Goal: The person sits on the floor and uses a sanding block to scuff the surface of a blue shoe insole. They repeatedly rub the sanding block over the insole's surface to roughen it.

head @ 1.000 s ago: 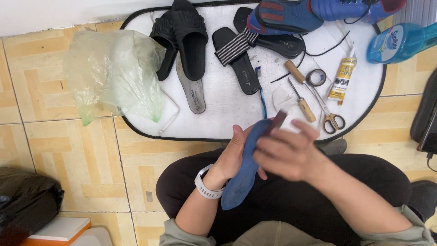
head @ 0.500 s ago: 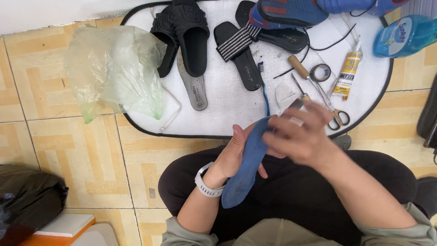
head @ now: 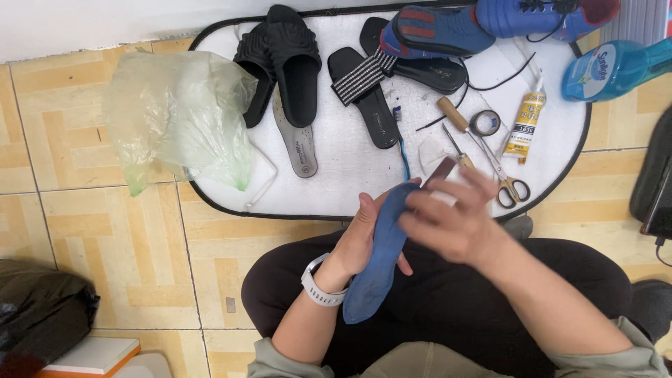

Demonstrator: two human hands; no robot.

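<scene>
left hand cups blue insole (right hand blurred above).

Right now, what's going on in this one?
A seated person holds a blue insole over their lap, left hand cupping it from beneath, right hand blurred across its upper end with a small dark tool, unclear. In front lies a white mat with black sandals, scissors and a glue tube.

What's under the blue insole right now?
The left hand cups the blue insole from below, above the black trousers. The right hand covers its top end.
</scene>
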